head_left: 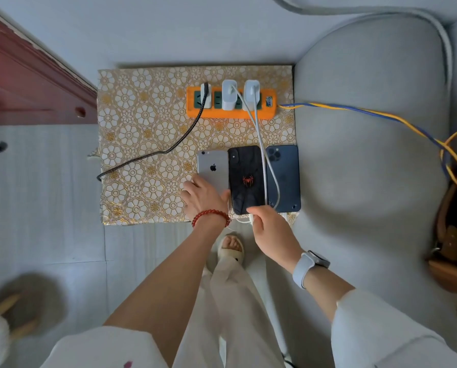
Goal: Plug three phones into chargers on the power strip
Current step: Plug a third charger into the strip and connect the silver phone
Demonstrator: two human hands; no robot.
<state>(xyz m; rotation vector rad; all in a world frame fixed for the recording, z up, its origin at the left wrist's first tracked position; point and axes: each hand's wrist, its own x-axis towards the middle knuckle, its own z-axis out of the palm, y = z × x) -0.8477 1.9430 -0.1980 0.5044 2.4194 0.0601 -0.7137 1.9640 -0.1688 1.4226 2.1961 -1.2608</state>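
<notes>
I took the orange power strip (231,104) as my landmark; it lay along the far side of the floral mat (142,123) with three white charger blocks seated in it. From the leftmost block a black braided cable (169,150) ran down and off the mat's left edge, its free end out of sight, so I judged that lead not yet joined to any phone.

Nearer to me than the strip, three phones lay face down and side by side. The silver phone (213,166) sat below the strip's left end, and my left hand (203,197) rested flat on its near half, fingers spread, pinning rather than pinching. The black spider-case phone (246,179) touched it on the right. My right hand (270,229) was closed on a white cable plug (252,218) at that phone's near edge; whether it was seated I could not tell. The blue phone (283,176), below the strip's right end, appeared to have a white cable (275,187) already at its bottom.

So I reckoned one done, one in hand, one left.

Room was tight: the phones sat near the mat's front edge, the blue one overhanging toward the grey cushion (368,128); open mat lay left of the silver phone.
</notes>
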